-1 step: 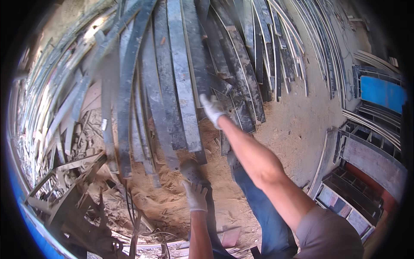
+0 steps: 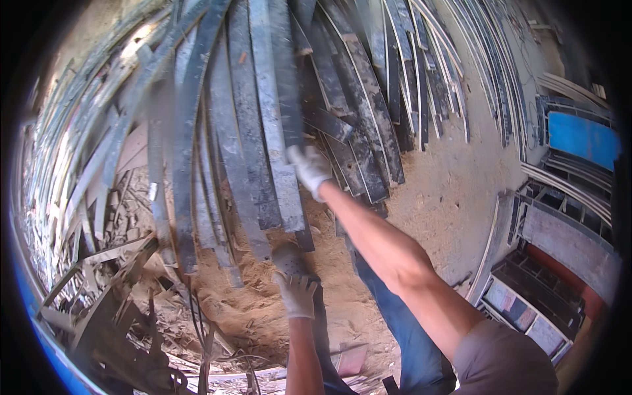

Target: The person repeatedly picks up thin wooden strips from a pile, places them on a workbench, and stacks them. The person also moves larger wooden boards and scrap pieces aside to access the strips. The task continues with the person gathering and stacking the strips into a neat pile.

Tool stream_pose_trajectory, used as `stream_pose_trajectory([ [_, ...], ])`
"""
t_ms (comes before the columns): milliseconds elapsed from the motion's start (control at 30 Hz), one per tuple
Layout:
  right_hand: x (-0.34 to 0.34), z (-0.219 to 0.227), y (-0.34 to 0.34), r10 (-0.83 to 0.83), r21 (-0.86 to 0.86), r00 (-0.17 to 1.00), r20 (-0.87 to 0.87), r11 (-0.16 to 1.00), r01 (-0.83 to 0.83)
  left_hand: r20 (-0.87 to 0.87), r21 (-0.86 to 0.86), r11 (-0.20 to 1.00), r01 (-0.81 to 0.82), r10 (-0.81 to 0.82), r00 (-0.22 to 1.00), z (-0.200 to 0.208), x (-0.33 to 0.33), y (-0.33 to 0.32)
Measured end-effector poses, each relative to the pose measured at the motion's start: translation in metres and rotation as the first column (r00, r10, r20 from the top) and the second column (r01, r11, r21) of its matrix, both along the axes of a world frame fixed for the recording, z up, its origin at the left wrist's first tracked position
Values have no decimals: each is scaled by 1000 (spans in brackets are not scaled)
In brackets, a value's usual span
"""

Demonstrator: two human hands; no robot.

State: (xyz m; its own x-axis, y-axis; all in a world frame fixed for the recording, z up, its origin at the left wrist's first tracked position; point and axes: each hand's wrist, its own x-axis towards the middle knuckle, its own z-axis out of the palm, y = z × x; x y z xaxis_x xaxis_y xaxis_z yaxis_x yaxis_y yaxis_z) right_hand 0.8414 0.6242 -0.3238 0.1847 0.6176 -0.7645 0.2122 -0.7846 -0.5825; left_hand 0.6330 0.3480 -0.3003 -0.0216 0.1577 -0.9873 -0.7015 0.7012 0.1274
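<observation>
My right hand (image 2: pixel 309 168), in a white glove, reaches forward and is closed on the edge of a long dark wooden plank (image 2: pixel 273 112). That plank lies on a fanned pile of similar grey planks (image 2: pixel 197 145). My left hand (image 2: pixel 296 294), also gloved, hangs low with its fingers spread and nothing in it. It is just above the sawdust and next to my shoe (image 2: pixel 288 258). My legs in blue jeans (image 2: pixel 395 322) show below my right arm.
Sawdust (image 2: pixel 250 309) covers the ground under the planks. Broken wood scraps and slats (image 2: pixel 112 316) are heaped at the lower left. Framed panels (image 2: pixel 540 276) and a blue board (image 2: pixel 582 138) stand on the right, beside a bare concrete floor (image 2: pixel 454 191).
</observation>
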Motion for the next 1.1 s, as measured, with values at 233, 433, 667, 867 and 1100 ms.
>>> stream_pose_trajectory([
  [233, -24, -16, -28, 203, 238, 952, 230, 937, -257, 419, 123, 860, -496, 408, 811, -68, 13, 101],
  [433, -48, -11, -35, -23, 197, 962, -273, 977, 80, 603, 159, 701, -695, 489, 631, -35, -21, 131],
  [667, -89, -56, 16, 203, -107, 701, 683, 978, -179, 281, 285, 830, -480, 406, 869, -18, -84, 151],
  [867, -61, -82, 34, 111, -70, 897, 427, 994, -90, 199, 147, 887, -437, 407, 892, -58, -73, 141],
  [1100, -72, -55, 72, 146, -140, 807, 572, 987, -79, 124, 177, 890, -421, 404, 906, -61, -48, 136],
])
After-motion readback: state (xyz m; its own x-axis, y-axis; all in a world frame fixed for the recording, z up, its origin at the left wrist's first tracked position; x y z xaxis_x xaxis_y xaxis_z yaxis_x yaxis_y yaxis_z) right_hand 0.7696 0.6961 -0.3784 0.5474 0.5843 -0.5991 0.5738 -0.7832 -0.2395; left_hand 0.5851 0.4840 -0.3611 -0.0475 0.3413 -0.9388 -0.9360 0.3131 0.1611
